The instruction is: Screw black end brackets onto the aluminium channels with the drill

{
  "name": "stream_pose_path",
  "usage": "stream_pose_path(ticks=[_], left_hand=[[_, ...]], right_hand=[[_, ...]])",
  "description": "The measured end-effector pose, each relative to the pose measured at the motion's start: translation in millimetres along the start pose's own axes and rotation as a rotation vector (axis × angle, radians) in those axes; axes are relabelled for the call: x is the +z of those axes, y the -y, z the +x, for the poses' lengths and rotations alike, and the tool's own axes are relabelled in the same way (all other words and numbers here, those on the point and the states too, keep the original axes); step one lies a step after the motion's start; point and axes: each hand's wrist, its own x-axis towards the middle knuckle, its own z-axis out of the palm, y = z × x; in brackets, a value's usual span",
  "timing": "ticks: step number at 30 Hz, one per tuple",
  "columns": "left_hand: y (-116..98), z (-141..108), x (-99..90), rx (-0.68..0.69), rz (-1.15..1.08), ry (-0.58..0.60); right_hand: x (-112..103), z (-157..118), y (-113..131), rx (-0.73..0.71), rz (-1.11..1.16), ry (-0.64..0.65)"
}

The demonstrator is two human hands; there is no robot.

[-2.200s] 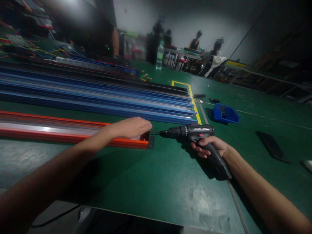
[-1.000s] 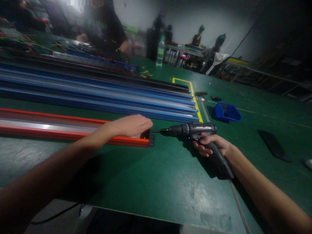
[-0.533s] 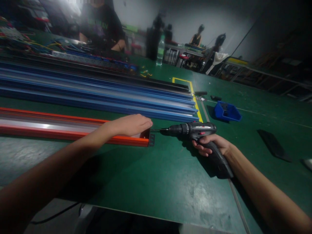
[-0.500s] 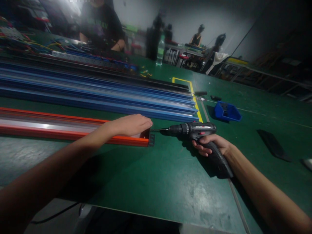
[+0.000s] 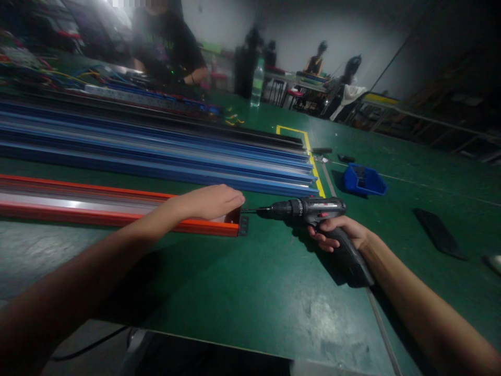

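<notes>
A long orange metal profile [image 5: 217, 227] lies on the green table, with a black end cap [image 5: 243, 225] at its right end. My left hand [image 5: 213, 201] is closed over that end, its thumb side toward the cap and its other fingers mostly hidden behind. Wrapped around the handle of a black cordless drill [image 5: 293, 208] is my right hand [image 5: 338, 232]. The drill points left, and its long thin bit [image 5: 250, 210] reaches the end cap. Where the tip meets the cap, I cannot make out a screw.
Several blue profiles [image 5: 195, 159] lie parallel behind the orange one, near yellow tape [image 5: 319, 183]. To the right are a blue bin [image 5: 362, 180] holding dark parts and a flat black object [image 5: 438, 232]. A bottle [image 5: 257, 86] stands farther back; a person [image 5: 168, 47] is across the table.
My hands, the drill and the orange profile look the same as before. Across the table, the person's arm and torso have shifted slightly to the right.
</notes>
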Motion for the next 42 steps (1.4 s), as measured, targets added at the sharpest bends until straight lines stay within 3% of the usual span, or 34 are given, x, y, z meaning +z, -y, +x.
stream_pose_path(ticks=[42], left_hand=[[-0.5,0.2,0.2,-0.007,0.039,0.009]], right_hand=[[0.8,-0.2,-0.2,-0.022,-0.006,0.002]])
